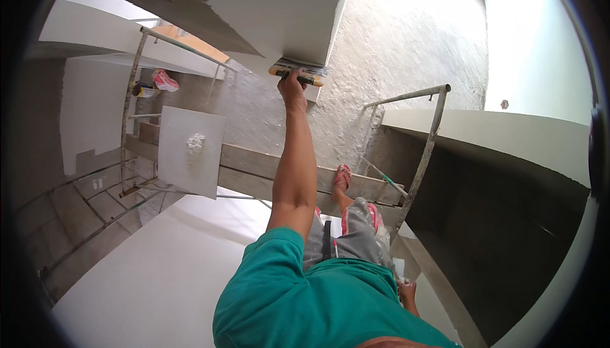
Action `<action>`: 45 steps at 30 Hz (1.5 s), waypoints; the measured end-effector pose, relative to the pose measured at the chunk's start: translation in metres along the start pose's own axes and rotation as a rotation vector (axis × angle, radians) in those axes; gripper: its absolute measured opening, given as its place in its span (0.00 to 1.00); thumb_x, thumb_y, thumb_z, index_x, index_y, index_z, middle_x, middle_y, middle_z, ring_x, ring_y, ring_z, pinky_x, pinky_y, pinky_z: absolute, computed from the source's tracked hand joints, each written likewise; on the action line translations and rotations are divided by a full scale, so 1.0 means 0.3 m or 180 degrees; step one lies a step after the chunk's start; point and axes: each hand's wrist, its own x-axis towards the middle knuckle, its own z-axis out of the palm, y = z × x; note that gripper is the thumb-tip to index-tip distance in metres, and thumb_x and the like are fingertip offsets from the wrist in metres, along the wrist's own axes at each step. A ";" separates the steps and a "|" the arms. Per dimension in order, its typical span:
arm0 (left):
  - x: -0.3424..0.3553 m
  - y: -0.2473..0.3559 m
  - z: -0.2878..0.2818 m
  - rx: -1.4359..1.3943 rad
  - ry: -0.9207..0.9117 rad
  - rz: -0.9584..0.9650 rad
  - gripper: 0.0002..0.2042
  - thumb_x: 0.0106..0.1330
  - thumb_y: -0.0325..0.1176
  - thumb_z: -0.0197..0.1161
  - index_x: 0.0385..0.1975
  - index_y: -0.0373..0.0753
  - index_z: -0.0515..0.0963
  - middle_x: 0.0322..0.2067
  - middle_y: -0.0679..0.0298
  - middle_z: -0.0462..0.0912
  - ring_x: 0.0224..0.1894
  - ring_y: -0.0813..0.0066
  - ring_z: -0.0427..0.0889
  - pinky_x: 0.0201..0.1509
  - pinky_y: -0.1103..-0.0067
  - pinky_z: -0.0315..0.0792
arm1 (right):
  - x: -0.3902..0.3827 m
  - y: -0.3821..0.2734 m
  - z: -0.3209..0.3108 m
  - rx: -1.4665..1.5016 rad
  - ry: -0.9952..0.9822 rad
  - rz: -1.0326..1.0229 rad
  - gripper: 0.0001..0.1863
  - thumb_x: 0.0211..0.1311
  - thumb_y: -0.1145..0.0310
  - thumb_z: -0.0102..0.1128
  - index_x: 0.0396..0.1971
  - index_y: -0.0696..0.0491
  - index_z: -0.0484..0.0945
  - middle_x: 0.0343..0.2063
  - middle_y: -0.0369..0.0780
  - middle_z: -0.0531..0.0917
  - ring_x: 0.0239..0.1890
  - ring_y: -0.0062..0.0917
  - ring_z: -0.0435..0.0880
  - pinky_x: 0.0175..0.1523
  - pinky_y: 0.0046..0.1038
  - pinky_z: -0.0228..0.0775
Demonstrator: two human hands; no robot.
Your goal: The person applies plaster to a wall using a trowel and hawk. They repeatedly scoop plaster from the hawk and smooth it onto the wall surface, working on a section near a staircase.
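Note:
My left arm reaches out ahead, and my left hand (292, 87) is closed round the yellow-and-black handle of a wide trowel (314, 76). Its blade lies against the lower part of a pale plastered wall face (279, 11), close to its corner edge; dark grey patches show on that face. Low at my right side, my right hand (407, 291) has its fingers curled. A small pale, flat piece (399, 265) shows beside it, but I cannot make out whether the hand grips it. A white board (175, 164) with a lump of white putty (195, 143) lies to the left.
I stand on wooden planks (248, 157); one sandalled foot (343, 180) shows. Scaffold frames (130, 81) rise on the left, with another frame (432, 132) on the right. A pink-and-white bag (166, 80) lies beyond the board. A pale ledge (508, 135) runs along the right.

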 end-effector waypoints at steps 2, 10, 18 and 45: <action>-0.098 0.111 0.057 0.0008 -0.0092 0.0143 0.08 0.52 0.31 0.62 0.31 0.37 0.74 0.24 0.66 0.74 0.19 0.79 0.70 0.18 0.84 0.64 | 0.027 0.012 -0.011 0.0009 -0.0056 -0.0215 0.05 0.46 0.74 0.66 0.19 0.57 0.78 0.11 0.35 0.73 0.11 0.20 0.70 0.17 0.25 0.59; -0.518 0.667 0.301 0.0188 -0.0319 0.0867 0.06 0.52 0.30 0.62 0.24 0.36 0.73 0.16 0.65 0.71 0.11 0.78 0.67 0.10 0.83 0.60 | 0.141 -0.130 -0.044 0.0055 -0.0364 -0.0870 0.06 0.48 0.72 0.64 0.19 0.55 0.77 0.11 0.34 0.73 0.11 0.20 0.70 0.16 0.27 0.59; -0.847 1.016 0.421 0.0463 -0.0959 0.1232 0.12 0.55 0.35 0.60 0.33 0.33 0.73 0.23 0.59 0.77 0.18 0.73 0.76 0.16 0.80 0.68 | 0.260 -0.119 -0.043 0.0205 -0.0396 -0.1025 0.08 0.48 0.68 0.65 0.18 0.54 0.76 0.11 0.34 0.72 0.10 0.19 0.69 0.15 0.27 0.58; 0.249 -0.277 -0.126 0.0276 0.0483 -0.0483 0.12 0.53 0.34 0.63 0.35 0.36 0.75 0.29 0.63 0.77 0.24 0.74 0.74 0.21 0.82 0.68 | -0.047 0.067 0.040 -0.0058 0.0157 0.0278 0.07 0.43 0.76 0.68 0.17 0.57 0.76 0.11 0.35 0.74 0.10 0.21 0.71 0.16 0.26 0.60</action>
